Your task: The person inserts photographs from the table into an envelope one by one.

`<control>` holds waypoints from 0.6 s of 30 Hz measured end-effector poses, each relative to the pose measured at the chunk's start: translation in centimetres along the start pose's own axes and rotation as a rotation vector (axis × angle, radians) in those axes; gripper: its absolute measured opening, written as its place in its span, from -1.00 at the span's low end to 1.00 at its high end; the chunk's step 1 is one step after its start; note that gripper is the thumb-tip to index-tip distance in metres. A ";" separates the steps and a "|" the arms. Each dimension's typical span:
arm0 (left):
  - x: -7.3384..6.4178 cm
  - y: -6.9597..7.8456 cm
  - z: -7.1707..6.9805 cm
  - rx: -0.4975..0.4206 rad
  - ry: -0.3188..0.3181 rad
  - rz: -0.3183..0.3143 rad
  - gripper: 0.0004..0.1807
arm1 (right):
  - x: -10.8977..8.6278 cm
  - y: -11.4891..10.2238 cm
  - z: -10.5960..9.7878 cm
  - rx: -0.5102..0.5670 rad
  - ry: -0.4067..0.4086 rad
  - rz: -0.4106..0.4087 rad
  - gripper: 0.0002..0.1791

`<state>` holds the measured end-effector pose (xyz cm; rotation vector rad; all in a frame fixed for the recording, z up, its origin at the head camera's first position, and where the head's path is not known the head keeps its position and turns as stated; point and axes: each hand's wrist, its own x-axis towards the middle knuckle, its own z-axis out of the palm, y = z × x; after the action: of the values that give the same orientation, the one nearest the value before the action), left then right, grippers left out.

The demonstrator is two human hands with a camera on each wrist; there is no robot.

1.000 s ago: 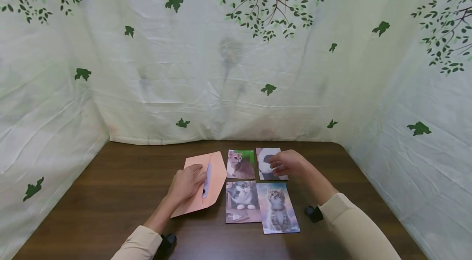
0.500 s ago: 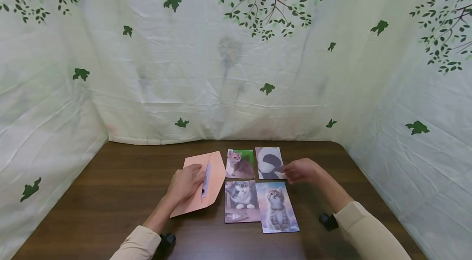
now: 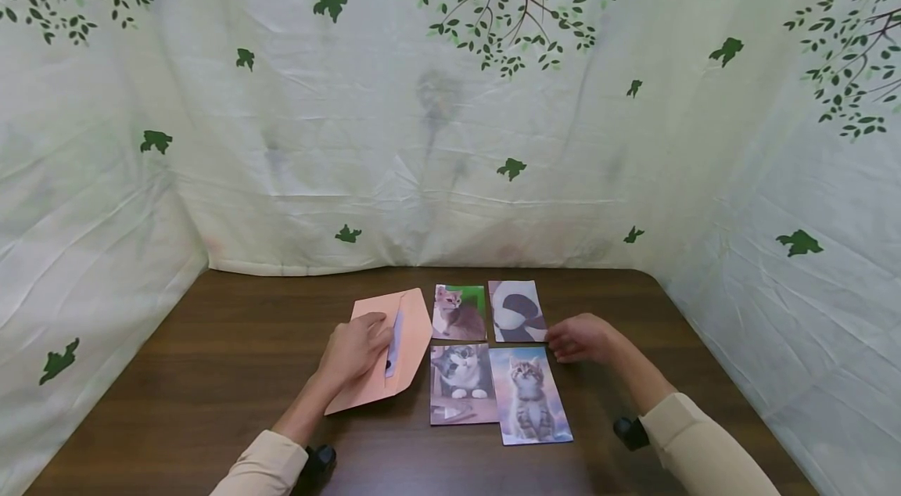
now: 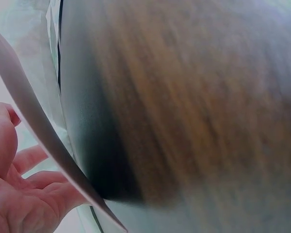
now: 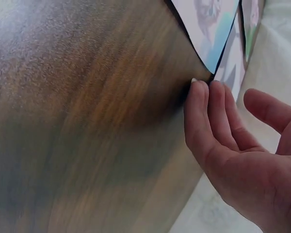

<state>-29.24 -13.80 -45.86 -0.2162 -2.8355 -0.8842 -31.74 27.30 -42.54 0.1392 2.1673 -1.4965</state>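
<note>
While the left hand (image 3: 357, 347) rests on the peach envelope (image 3: 414, 336), the right hand (image 3: 583, 338) lies at the lower right corner of the dark-oval card (image 3: 516, 310), its fingers close together and holding nothing, the thumb apart. I cannot tell whether those fingertips touch the card or stop just beside it, nor whether the left fingers pinch the envelope or only press it.

The step in hand looks like straightening or handling that single card; the next move seems to call for a light push at its corner, or a fingertip under its edge, with the envelope held steady.

The envelope lies well in from the left edge of the table (image 3: 176, 371), its flap open toward the cards; a pale lilac card (image 3: 396, 343) shows in its mouth, the rest hidden. Toward the table's far edge, the ginger kitten card (image 3: 459, 314) neighbours the dark-oval one; nearer the person lie the grey-and-white cat card (image 3: 461, 382) and tabby kitten card (image 3: 529, 394).
</note>
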 end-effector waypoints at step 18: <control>0.1 -0.1 0.1 0.007 -0.002 0.004 -0.53 | 0.7 0.7 0.9 0.018 0.050 0.085 -0.63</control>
<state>-29.34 -13.77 -45.98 -0.2216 -2.8383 -0.8732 -31.76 26.64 -43.65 0.2750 2.1591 -1.4798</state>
